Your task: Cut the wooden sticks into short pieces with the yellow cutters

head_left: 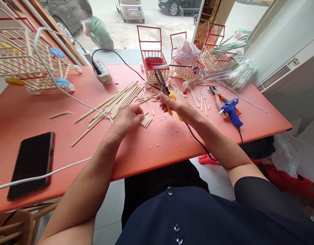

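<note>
My right hand (178, 107) is closed around the yellow handles of wire-stripper pliers (170, 102), whose dark jaws point up and away over the table. Curled fingers of my left hand (128, 118) rest at a small row of short cut wooden sticks (146, 121); whether a piece is pinched in the fingertips is hidden. Just beyond my left hand lies a fanned pile of long wooden sticks (123, 98). More short pieces (144, 99) and pale crumbs are scattered between and beyond my hands.
Small stick-built carts (153, 64) stand along the back; a larger one (31, 58) is at left. A blue glue gun (232, 112) and orange-handled pliers (218, 98) lie right. A phone (31, 165), white cable (70, 97) and power strip (102, 72) occupy the left side.
</note>
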The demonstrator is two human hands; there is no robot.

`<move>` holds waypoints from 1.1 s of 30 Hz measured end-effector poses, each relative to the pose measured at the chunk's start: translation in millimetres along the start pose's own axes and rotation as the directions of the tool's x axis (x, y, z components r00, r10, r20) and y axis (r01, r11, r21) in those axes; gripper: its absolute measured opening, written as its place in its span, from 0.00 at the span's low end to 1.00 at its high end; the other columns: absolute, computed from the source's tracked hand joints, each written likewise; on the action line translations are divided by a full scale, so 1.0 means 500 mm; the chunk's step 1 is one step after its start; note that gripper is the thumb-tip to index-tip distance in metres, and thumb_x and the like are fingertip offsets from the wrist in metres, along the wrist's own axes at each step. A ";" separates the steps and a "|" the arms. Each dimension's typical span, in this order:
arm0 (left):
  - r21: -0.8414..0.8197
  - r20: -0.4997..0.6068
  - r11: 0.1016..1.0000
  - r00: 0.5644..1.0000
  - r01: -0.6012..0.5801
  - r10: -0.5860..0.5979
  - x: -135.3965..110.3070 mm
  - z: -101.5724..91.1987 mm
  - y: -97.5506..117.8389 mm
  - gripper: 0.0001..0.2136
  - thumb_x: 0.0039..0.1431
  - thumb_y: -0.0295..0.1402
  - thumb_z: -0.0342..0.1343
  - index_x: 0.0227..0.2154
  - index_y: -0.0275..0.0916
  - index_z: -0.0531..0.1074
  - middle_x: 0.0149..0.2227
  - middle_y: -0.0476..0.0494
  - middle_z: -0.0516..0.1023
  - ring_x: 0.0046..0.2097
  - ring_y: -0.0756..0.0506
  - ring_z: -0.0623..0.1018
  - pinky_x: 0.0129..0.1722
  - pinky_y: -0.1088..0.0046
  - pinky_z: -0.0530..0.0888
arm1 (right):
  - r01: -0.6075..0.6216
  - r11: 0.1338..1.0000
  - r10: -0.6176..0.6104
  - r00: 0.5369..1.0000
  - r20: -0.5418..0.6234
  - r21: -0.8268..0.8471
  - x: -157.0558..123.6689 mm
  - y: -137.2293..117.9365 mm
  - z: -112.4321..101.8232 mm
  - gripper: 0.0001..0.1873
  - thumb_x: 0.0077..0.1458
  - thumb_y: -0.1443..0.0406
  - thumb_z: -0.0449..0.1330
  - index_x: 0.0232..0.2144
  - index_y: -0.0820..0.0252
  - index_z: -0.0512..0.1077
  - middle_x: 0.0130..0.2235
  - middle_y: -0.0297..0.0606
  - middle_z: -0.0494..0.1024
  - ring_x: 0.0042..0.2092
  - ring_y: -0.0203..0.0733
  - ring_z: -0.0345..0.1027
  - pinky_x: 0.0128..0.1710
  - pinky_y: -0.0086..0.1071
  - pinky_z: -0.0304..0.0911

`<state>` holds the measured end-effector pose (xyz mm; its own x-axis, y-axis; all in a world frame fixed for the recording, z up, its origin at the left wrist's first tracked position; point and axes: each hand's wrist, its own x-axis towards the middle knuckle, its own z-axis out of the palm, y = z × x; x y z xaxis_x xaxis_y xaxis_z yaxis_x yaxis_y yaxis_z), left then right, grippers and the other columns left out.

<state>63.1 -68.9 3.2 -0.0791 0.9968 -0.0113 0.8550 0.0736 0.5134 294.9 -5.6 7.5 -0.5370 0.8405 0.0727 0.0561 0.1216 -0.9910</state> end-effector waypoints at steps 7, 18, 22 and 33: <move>0.023 0.017 1.000 1.000 0.013 -0.014 0.007 0.004 0.003 0.04 0.56 0.30 0.60 0.31 0.44 0.80 0.35 0.41 0.86 0.42 0.36 0.84 0.53 0.60 0.77 | -0.006 1.000 0.006 1.000 -0.011 0.004 -0.006 -0.011 0.003 0.40 0.55 0.27 0.71 0.41 0.56 0.76 0.40 0.36 0.81 0.40 0.38 0.75 0.41 0.32 0.74; -0.371 -0.020 0.924 0.994 0.090 -0.105 0.000 -0.009 -0.004 0.03 0.46 0.35 0.66 0.24 0.44 0.79 0.23 0.47 0.77 0.32 0.42 0.75 0.37 0.63 0.72 | -0.018 0.997 0.020 1.000 0.023 -0.073 -0.013 -0.029 0.004 0.39 0.59 0.27 0.67 0.42 0.56 0.74 0.39 0.37 0.79 0.40 0.40 0.75 0.40 0.34 0.72; -0.760 0.061 0.638 0.991 0.126 -0.123 -0.001 -0.030 -0.009 0.11 0.40 0.39 0.73 0.25 0.40 0.81 0.27 0.46 0.80 0.31 0.47 0.73 0.36 0.67 0.71 | 0.029 0.972 -0.002 0.993 0.116 -0.234 -0.018 -0.036 -0.001 0.42 0.60 0.24 0.62 0.39 0.56 0.72 0.38 0.38 0.78 0.40 0.42 0.72 0.42 0.36 0.68; -0.940 0.185 0.281 0.981 0.193 -0.056 -0.009 -0.030 0.003 0.11 0.44 0.34 0.79 0.26 0.40 0.82 0.32 0.49 0.79 0.37 0.50 0.75 0.42 0.73 0.77 | 0.131 0.755 -0.030 0.986 0.166 -0.643 -0.031 -0.048 0.012 0.33 0.64 0.31 0.60 0.36 0.53 0.64 0.42 0.41 0.76 0.46 0.48 0.67 0.47 0.39 0.58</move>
<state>57.0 -73.8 16.7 -0.0303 0.9796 -0.1985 -0.2565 0.1843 0.9488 296.7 -24.5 29.3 -0.6705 0.7373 0.0828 0.5131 0.5414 -0.6660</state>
